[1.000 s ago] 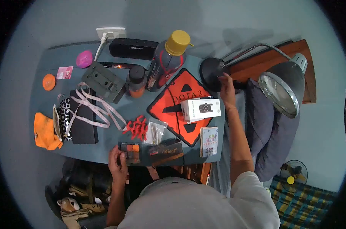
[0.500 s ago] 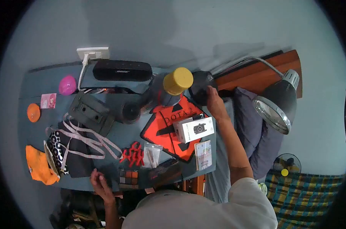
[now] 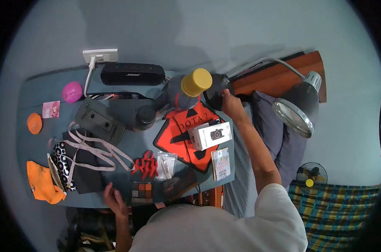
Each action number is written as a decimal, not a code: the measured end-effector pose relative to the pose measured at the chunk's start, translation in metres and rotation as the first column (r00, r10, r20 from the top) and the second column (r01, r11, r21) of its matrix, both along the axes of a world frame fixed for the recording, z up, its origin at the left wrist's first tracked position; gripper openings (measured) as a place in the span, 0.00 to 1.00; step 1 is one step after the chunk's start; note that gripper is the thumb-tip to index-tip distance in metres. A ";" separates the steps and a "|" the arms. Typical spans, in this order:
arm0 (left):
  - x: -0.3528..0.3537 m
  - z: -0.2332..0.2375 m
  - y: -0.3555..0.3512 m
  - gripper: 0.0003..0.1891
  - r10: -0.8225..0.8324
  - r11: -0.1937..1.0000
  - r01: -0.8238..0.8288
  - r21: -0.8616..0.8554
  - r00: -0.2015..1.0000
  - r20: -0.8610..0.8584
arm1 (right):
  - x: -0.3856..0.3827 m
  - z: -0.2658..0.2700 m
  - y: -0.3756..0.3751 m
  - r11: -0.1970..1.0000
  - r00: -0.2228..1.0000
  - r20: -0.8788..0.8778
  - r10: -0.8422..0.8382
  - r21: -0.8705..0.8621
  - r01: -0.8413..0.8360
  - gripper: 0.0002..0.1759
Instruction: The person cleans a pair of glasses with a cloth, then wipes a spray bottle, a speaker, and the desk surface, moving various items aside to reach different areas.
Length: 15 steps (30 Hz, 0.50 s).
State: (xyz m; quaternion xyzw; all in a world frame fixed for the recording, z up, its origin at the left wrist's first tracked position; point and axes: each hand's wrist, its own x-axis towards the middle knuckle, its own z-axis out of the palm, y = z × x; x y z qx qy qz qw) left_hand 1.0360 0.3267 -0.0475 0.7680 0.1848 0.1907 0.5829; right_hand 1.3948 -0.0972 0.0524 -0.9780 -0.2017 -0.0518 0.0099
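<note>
My right hand (image 3: 233, 106) is closed at the right edge of a black rounded object (image 3: 217, 89), whose kind I cannot make out. Just left of it stands a large dark bottle (image 3: 172, 92) with a yellow cap (image 3: 196, 82). My left hand (image 3: 115, 200) rests at the table's front edge, empty, its fingers loosely apart. Near that hand are a palette of brown and orange squares (image 3: 142, 192) and a dark pouch (image 3: 87, 178). A white camera box (image 3: 215, 135) lies on a red and black DOTA 2 mat (image 3: 177, 145).
A Bose speaker (image 3: 133, 74) sits by the wall. A measuring tape (image 3: 102, 158) lies loose across the left side, near an orange cloth (image 3: 41, 182). Red plastic pieces (image 3: 146, 164) are mid-table. A lamp (image 3: 301, 105) overhangs grey pillows (image 3: 268, 122) at right.
The whole view has shifted slightly. My right hand stays at the black object, its fingers drawn closer together at the edge. My left hand has moved slightly right along the table's front edge.
</note>
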 end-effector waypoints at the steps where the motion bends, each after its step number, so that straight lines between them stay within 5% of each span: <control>1: 0.000 0.002 0.000 0.18 0.003 1.000 -0.003 0.001 1.000 0.003 | 0.001 0.000 -0.005 1.000 1.000 0.003 0.003 0.001 -0.003 0.14; 3: 0.002 0.007 0.001 0.16 -0.012 0.993 0.012 -0.122 1.000 -0.001 | 0.005 0.000 -0.010 0.970 0.994 -0.108 0.003 0.242 0.024 0.11; 7: 0.000 0.001 0.000 0.15 0.036 0.989 -0.048 -0.140 0.996 -0.087 | 0.008 0.001 -0.005 0.926 0.958 -0.266 -0.111 0.321 0.196 0.13; 9: 0.002 0.000 -0.002 0.16 0.054 0.995 -0.053 -0.084 0.999 0.008 | 0.002 0.014 0.003 0.983 0.998 -0.064 -0.007 0.184 0.019 0.14; 15: 0.004 0.007 -0.001 0.16 0.023 0.999 -0.024 -0.037 0.999 -0.026 | 0.015 0.006 0.007 0.993 0.986 -0.123 -0.115 -0.036 0.112 0.15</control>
